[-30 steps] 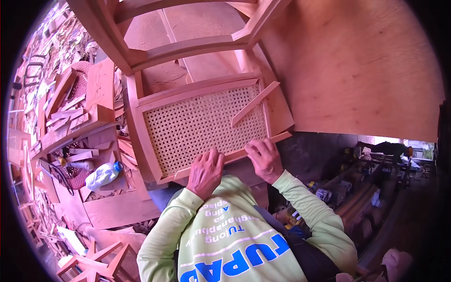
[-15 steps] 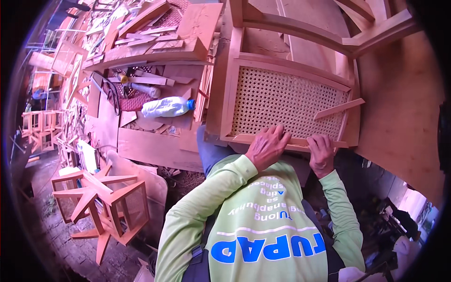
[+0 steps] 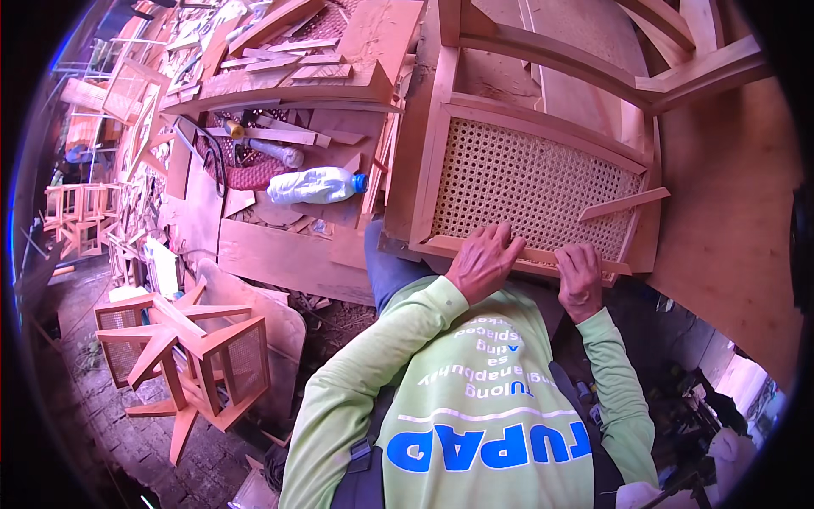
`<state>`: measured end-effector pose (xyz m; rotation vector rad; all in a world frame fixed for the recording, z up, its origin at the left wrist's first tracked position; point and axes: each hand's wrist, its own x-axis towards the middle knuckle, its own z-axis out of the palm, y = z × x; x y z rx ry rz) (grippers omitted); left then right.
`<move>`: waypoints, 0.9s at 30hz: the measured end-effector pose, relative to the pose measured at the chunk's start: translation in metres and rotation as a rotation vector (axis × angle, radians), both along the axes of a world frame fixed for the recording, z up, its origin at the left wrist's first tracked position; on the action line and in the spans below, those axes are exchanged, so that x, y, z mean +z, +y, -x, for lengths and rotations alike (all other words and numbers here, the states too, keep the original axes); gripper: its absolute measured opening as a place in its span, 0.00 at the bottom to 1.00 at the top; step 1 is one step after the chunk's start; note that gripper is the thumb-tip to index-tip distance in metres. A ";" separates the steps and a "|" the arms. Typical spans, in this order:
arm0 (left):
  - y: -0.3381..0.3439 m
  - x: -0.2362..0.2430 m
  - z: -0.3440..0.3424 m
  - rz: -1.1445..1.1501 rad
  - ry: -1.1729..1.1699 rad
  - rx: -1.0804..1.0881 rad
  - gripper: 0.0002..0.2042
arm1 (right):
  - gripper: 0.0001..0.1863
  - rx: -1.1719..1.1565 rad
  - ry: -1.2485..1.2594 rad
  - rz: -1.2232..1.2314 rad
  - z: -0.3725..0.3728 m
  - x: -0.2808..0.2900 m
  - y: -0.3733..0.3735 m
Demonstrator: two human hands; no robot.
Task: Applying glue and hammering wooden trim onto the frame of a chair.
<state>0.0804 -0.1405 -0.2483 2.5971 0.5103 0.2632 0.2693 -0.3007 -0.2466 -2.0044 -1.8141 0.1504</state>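
Note:
My left hand point(image 3: 483, 261) is bent over the near edge of a wooden chair frame, fingers curled onto a thin wooden strip point(image 3: 537, 254) lying along that edge. My right hand point(image 3: 578, 276) grips the same strip near its right end, fingers bent and together. The frame holds a woven cane panel point(image 3: 526, 182) with an open mesh. A loose short slat point(image 3: 619, 204) lies at a slant across the panel's right side. The chair's upright wooden frame point(image 3: 560, 55) rises beyond the panel.
A scrap-strewn wooden bench point(image 3: 297, 254) at left holds a plastic bottle point(image 3: 309, 185), a hammer point(image 3: 275, 151) and offcuts. Small wooden frames with cane panels point(image 3: 186, 356) are stacked at lower left. A large plywood sheet point(image 3: 725, 237) stands at the right.
The view has swung left, so the chair and my hands appear farther right. Both hands stay on the near edge, my left hand now lying flatter along the strip.

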 end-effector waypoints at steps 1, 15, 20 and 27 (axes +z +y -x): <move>0.000 -0.001 0.000 0.000 -0.004 0.003 0.09 | 0.15 -0.002 0.003 -0.010 0.000 -0.001 0.001; 0.004 0.000 0.005 -0.004 0.048 -0.018 0.11 | 0.15 0.003 0.025 -0.010 0.005 -0.001 0.005; 0.005 -0.007 0.008 0.002 0.035 -0.011 0.11 | 0.14 0.013 0.050 -0.007 0.008 -0.005 0.006; 0.003 -0.007 0.009 0.010 0.030 -0.010 0.12 | 0.15 0.009 0.054 -0.003 0.010 -0.009 0.002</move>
